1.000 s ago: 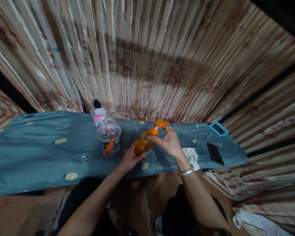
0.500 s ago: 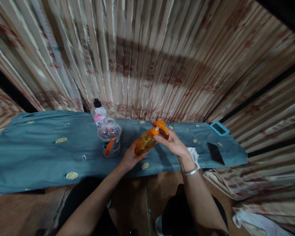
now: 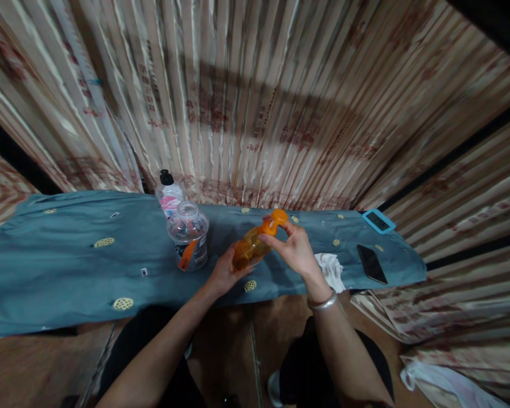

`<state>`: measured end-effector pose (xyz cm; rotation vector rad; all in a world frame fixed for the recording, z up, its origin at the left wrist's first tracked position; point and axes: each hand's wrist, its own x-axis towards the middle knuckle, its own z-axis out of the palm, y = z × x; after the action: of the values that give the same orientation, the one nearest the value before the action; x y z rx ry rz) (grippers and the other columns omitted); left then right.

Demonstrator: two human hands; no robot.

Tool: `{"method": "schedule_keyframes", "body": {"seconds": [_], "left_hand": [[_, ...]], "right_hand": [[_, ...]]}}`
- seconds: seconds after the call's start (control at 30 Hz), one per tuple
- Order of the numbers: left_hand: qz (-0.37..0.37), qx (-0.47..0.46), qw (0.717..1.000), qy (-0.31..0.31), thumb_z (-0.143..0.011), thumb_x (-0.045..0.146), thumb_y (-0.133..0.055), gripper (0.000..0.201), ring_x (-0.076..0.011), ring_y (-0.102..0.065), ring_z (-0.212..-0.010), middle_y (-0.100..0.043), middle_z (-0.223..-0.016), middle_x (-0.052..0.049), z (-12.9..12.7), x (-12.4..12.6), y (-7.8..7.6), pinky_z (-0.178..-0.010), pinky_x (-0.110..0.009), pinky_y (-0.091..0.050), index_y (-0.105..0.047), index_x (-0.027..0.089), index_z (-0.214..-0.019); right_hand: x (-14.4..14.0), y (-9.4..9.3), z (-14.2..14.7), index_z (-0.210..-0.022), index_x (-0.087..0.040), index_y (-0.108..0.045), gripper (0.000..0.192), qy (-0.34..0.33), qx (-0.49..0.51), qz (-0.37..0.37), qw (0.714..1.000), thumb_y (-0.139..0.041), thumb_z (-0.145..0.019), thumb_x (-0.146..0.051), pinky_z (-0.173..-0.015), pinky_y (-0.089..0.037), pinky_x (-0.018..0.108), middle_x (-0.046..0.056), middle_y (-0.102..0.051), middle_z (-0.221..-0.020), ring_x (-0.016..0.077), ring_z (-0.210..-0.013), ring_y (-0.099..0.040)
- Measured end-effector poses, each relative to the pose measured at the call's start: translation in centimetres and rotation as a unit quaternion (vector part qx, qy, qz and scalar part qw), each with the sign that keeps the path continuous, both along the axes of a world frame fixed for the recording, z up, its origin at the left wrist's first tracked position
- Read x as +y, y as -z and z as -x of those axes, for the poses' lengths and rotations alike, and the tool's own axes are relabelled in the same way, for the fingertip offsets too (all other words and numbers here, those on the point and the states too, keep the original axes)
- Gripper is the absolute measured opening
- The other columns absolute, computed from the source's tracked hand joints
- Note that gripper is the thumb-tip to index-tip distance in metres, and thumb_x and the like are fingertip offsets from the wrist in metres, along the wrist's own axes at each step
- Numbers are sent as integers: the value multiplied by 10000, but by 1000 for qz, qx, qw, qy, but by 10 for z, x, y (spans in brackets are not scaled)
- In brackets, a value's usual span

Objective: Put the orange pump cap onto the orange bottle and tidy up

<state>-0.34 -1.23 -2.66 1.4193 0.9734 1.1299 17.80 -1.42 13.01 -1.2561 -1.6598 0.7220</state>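
A see-through orange bottle (image 3: 250, 249) is held tilted over the cloth, its neck pointing up and to the right. My left hand (image 3: 226, 272) wraps around its lower end. At the neck, my right hand (image 3: 296, 247) grips with thumb and fingers by the orange collar. The round orange lid (image 3: 279, 216) is flipped back from the mouth, beside my right fingertips. Left of the bottle stands a clear plastic jar (image 3: 188, 235) with an orange strip on its label. Right behind that jar is a clear bottle with a black cap (image 3: 167, 195) and a pink label.
The narrow surface is covered by a teal cloth (image 3: 76, 255) with yellow prints. A crumpled white cloth (image 3: 330, 272) lies near my right wrist. Farther right are a black phone (image 3: 371, 264) and a blue-framed digital timer (image 3: 378, 221). A pleated curtain (image 3: 255, 113) hangs behind.
My right hand has shifted slightly on the bottle's neck, its fingers now lower beside the lid. The bottle has turned a little, and the white cloth shows more.
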Motion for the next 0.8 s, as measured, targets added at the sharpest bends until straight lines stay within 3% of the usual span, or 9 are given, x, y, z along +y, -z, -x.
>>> {"method": "schedule_keyframes", "body": {"seconds": [0.1,0.23,0.33,0.53,0.67,0.8], "left_hand": [[0,14,1000,6,-720,397,-884,754,-330,-715,-1279,-735,-1368,-131,1,0,-4,-1183,-561,-527,-547,199,-1365],[-2,18,1000,-3,-725,397,-881,764,-329,-717,-1277,-731,-1370,-139,2,-1,-6,-1174,-547,-536,-540,194,-1378],[-9,30,1000,-1,-742,393,-873,744,-322,-717,-1280,-734,-1375,-124,1,-3,-6,-1171,-536,-542,-543,207,-1383],[-26,43,998,-31,-819,416,-816,728,-326,-696,-1325,-707,-1426,-138,-6,-7,3,-1189,-539,-534,-497,211,-1441],[-36,32,998,-27,-852,456,-773,711,-319,-710,-1306,-703,-1421,-161,-9,-8,6,-1178,-527,-545,-464,198,-1438],[-32,33,999,-22,-844,497,-774,719,-320,-719,-1293,-712,-1405,-164,-8,-8,1,-1172,-526,-550,-457,201,-1417]], "right_hand": [[-2,1,6,-997,-202,-778,615,101,-60,-49,992,-803,-708,-744,-1120,-500,550,160,-791,-1214,396,-1199,-700],[0,-1,-1,-1153,-208,-750,626,-13,-41,-1,999,-819,-747,-679,-1123,-501,518,110,-793,-1215,368,-1218,-701],[1,3,-6,-1068,-243,-768,484,-62,-11,16,998,-768,-815,-655,-1089,-514,475,74,-811,-1191,343,-1190,-719],[-11,20,16,-931,-255,-720,325,80,-14,-57,995,-660,-896,-573,-964,-554,412,74,-788,-1037,306,-1043,-726],[-15,26,32,-970,-225,-708,338,154,12,-76,985,-649,-879,-546,-1076,-536,460,144,-770,-1145,334,-1157,-700],[-14,26,38,-1009,-197,-718,372,160,23,-79,984,-635,-890,-540,-1159,-493,503,196,-751,-1235,355,-1252,-667]]}}
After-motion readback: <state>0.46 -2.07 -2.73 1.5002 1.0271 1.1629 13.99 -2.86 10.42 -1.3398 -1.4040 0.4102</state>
